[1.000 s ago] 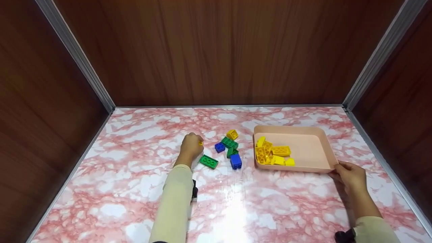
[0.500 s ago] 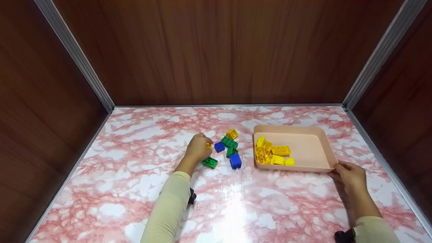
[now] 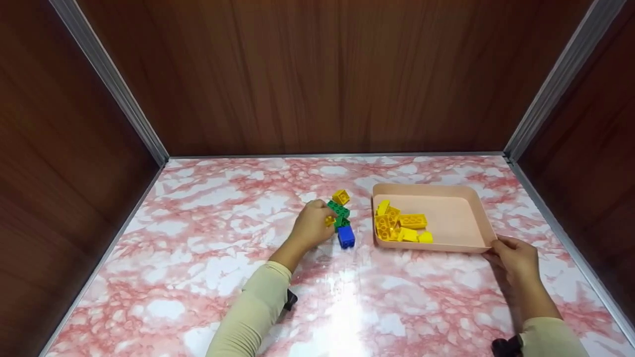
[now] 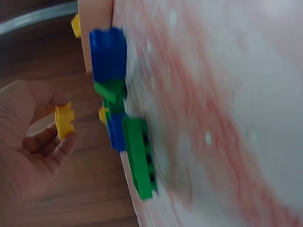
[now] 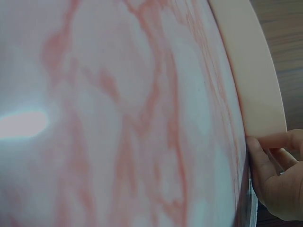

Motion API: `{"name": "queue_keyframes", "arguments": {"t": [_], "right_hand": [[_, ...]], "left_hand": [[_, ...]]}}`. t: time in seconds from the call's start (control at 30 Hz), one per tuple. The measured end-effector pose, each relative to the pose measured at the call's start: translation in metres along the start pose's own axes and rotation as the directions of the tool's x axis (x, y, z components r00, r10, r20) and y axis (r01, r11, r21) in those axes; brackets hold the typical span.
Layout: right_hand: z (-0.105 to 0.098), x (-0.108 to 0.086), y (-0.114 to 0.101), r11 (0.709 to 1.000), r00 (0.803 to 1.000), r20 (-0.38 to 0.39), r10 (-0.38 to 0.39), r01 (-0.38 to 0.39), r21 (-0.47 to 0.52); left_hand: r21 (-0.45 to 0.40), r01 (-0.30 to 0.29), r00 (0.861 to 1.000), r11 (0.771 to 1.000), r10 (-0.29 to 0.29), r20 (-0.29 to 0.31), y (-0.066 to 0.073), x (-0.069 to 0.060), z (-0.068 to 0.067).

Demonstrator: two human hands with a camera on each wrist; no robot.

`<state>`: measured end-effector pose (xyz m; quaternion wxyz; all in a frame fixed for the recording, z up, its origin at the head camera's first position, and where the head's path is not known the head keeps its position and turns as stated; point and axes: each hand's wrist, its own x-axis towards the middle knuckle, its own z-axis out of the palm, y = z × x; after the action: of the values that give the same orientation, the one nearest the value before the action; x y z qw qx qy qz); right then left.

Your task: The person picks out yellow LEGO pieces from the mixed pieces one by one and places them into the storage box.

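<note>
Between thumb and fingertips my left hand point(image 3: 312, 225) pinches a small yellow toy brick point(image 4: 65, 121), held above the table. Under and beside that hand lie a green brick point(image 3: 339, 208) and a blue brick point(image 3: 346, 237). The left wrist view also shows a long green brick point(image 4: 138, 158) and a smaller blue brick point(image 4: 116, 134), both hidden by the hand in the head view. My right hand point(image 3: 516, 258) grips the near right corner of a peach tray point(image 3: 454, 218). Several yellow bricks point(image 3: 412, 221) lie in the tray's left part.
A loose yellow brick point(image 3: 341, 197) lies behind the green ones. The marbled pink and white table point(image 3: 198, 277) is bounded by brown wood-grain panels point(image 3: 337, 79) at the back and both sides, with grey metal strips along the corners.
My left hand has moved right with the yellow brick, from left of the loose bricks to over them. The right hand and the tray stay where they were.
</note>
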<state>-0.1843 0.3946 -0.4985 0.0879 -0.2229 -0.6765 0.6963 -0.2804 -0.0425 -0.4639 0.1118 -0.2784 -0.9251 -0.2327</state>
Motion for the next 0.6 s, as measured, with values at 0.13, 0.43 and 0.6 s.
{"name": "queue_keyframes", "arguments": {"t": [0.13,0.43,0.6], "right_hand": [[0.000,0.001,0.001,1.000,1.000,0.000,-0.003,0.003,-0.021],[0.001,0.001,-0.002,1.000,1.000,0.021,0.015,-0.015,-0.009],[0.001,0.000,-0.001,1.000,1.000,0.009,0.007,-0.007,-0.015]], "left_hand": [[-0.012,0.001,1.000,1.000,-0.001,0.000,0.014,-0.001,0.005],[-0.008,-0.149,0.988,0.989,0.148,-0.040,0.044,0.006,0.018],[-0.007,-0.179,0.984,0.984,0.179,-0.003,0.062,0.018,0.029]]}}
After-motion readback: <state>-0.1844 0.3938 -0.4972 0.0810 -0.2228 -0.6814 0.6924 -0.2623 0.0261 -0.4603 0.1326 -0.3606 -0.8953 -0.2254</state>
